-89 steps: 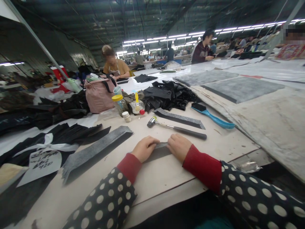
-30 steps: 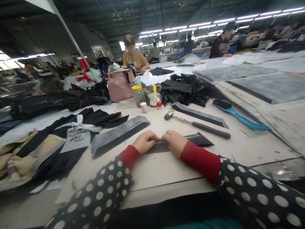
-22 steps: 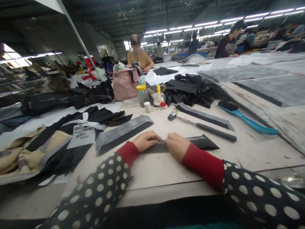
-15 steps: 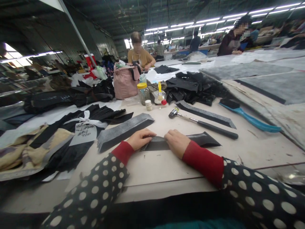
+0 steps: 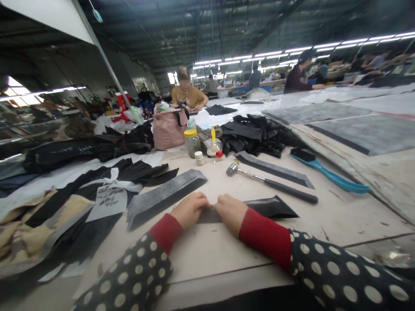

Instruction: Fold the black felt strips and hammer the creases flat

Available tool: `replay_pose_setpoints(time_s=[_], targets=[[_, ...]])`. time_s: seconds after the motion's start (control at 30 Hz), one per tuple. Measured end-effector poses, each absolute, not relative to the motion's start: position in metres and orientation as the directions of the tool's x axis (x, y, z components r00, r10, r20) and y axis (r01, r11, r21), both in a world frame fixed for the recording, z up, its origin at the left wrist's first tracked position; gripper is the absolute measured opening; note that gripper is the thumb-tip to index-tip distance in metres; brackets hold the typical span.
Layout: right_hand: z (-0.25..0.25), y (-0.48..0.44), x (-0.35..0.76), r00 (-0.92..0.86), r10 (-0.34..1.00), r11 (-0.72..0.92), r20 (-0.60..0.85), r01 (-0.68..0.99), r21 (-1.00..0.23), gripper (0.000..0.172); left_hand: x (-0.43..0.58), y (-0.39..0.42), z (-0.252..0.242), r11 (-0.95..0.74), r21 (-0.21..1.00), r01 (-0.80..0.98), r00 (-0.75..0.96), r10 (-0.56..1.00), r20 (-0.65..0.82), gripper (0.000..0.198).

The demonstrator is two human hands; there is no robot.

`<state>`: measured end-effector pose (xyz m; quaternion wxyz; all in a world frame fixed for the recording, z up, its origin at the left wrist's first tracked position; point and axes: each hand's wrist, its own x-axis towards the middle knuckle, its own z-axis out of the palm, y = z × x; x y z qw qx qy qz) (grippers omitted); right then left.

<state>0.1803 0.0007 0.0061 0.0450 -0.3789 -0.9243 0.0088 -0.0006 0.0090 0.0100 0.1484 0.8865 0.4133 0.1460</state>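
My left hand point(image 5: 190, 208) and my right hand point(image 5: 231, 211) lie close together on a dark strip of material point(image 5: 271, 207) flat on the worktable point(image 5: 207, 250). Both hands have their fingers curled and pressed on the strip's edge near its left end. The strip's pointed right end sticks out past my right wrist. A small hammer point(image 5: 270, 183) with a black handle lies just beyond my hands. A stack of grey strips point(image 5: 165, 195) lies to the left of my left hand.
A blue-handled brush point(image 5: 327, 175) lies at the right. A jar with a yellow lid point(image 5: 192, 142), a small pot point(image 5: 199, 158) and a glue brush point(image 5: 214, 138) stand farther back, with a pink bag point(image 5: 170, 127) and heaps of black pieces point(image 5: 256, 134). Tied bundles point(image 5: 106, 190) lie left. Other people work at the far tables.
My hands have slid left along the strip and drawn closer together, so more of its right end shows. The camera view has shifted a little.
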Motion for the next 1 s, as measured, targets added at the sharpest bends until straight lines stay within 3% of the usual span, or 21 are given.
replay_pose_setpoints(time_s=[0.1,0.23,0.4,0.63,0.8,1.0], targets=[[0.004,0.0,0.181,-0.702,0.703,0.71,0.116,0.703,-0.041,0.022,0.005,-0.001,0.022,-0.623,0.218,0.751,0.629,0.775,0.05,0.035],[0.005,-0.002,0.194,-0.656,0.746,0.665,0.118,0.744,-0.066,0.02,0.015,-0.013,0.031,-0.602,0.07,0.795,0.603,0.798,0.021,0.024],[0.009,-0.006,0.24,-0.609,0.788,0.614,0.089,0.769,-0.176,0.018,0.023,-0.018,0.033,-0.582,0.009,0.813,0.581,0.813,0.026,0.018],[0.02,-0.007,0.307,-0.602,0.798,0.584,0.025,0.761,-0.283,0.031,0.034,-0.026,0.035,-0.525,-0.079,0.848,0.53,0.845,0.077,0.024],[0.036,-0.026,0.315,-0.624,0.773,0.568,-0.11,0.76,-0.317,0.036,0.05,-0.021,0.029,-0.482,-0.035,0.875,0.483,0.874,0.048,0.028],[0.044,-0.037,0.314,-0.746,0.609,0.55,-0.27,0.643,-0.533,0.036,0.061,-0.015,0.013,-0.552,0.14,0.822,0.537,0.833,0.136,0.034]])
